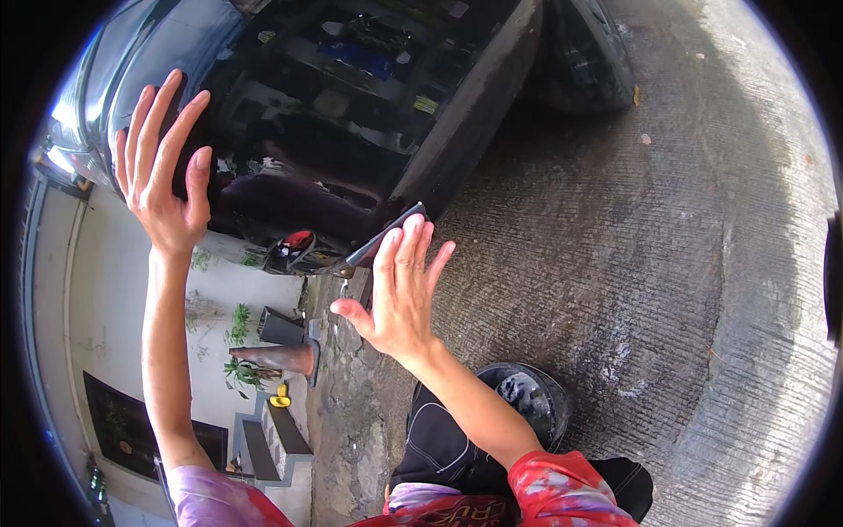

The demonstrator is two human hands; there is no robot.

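My left hand (167, 176) rests with spread fingers against the glossy dark body of a car (290, 114). It is open and holds nothing. Lower down, my right hand (402, 294) reaches up to the car's lower edge, its fingers stretched out and its thumb apart. A thin, flat dark grey piece with a straight edge (376, 239), perhaps a sheet of sandpaper, lies between those fingertips and the car. Its underside is hidden. Close by is a red lamp (299, 241) low on the car.
Below my right forearm stands a black bucket (555, 400) with whitish, foamy contents. The car's tyre (584, 61) meets the ridged concrete ground (571, 263). To the left are an orange traffic cone (281, 357), potted plants (239, 325), a step (283, 435) and a white wall (123, 290).
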